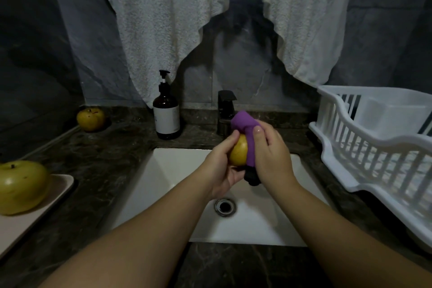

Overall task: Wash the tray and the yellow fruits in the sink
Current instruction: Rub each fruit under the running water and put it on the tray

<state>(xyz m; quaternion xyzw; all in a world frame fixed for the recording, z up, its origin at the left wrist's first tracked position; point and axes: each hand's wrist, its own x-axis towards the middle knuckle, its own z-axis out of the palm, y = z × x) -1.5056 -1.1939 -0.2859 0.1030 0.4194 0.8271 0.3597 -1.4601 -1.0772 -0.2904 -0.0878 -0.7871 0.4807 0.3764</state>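
hands: left hand (222,166) curled round a yellow fruit (239,153), gripping it from the 9 o'clock side; right hand (272,154) gripping a purple cloth (245,134) and pressing it against the fruit's 3 o'clock face. both held over the sink (168,170), just in front of the tap (225,112). a dark end of the cloth hangs below the right hand.

step in hand, as judged: scrubbing the first fruit. no water stream can be made out from the tap. next move likely calls for turning the fruit in the left hand so the cloth reaches the unwiped side, then a rinse and a place to set it down.

containers:
- sink: white basin, drain (225,206) at centre; nothing lying in it that can be seen.
- tray (58,188): on the desk (112,147) at 9 o'clock, holding one large yellow fruit (22,186); not yet washed by the look of it.
- drying rack (374,147): white plastic, at 3 o'clock; contents hard to tell, appears to hold nothing.
- soap bottle (166,117): brown pump type, at 11 o'clock beside the tap.

loose item: a third fruit (91,119) on the desk at 10 o'clock, apart from the tray.

backdrop: white towel (187,18) hanging on the wall above.
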